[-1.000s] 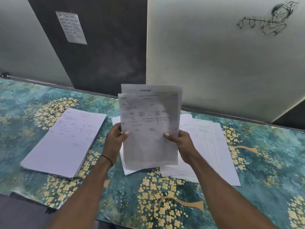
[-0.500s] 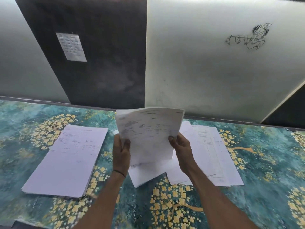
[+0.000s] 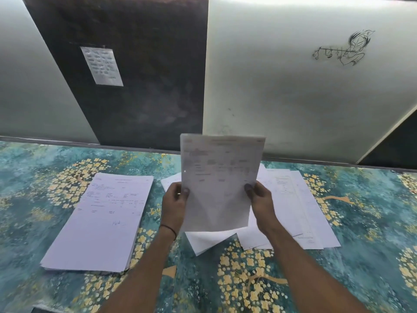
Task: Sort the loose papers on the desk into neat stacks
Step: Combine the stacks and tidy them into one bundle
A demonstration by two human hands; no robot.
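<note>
I hold a few printed sheets (image 3: 220,184) upright above the desk, squared together. My left hand (image 3: 174,205) pinches their left edge and my right hand (image 3: 261,203) pinches their right edge. A neat stack of printed papers (image 3: 101,220) lies flat on the left of the desk. Loose, overlapping sheets (image 3: 300,208) are spread on the desk under and to the right of my hands, and one skewed sheet (image 3: 207,241) pokes out below the held ones.
The desk (image 3: 365,256) is covered with a teal cloth printed with yellow flowers. Directly behind it rise a dark panel (image 3: 140,93) with a small taped note (image 3: 102,65) and a pale wall panel (image 3: 293,98) with a line drawing.
The held sheets were bent forward half a second ago; now they stand upright and aligned. My view has tilted up a little since the first frame.
</note>
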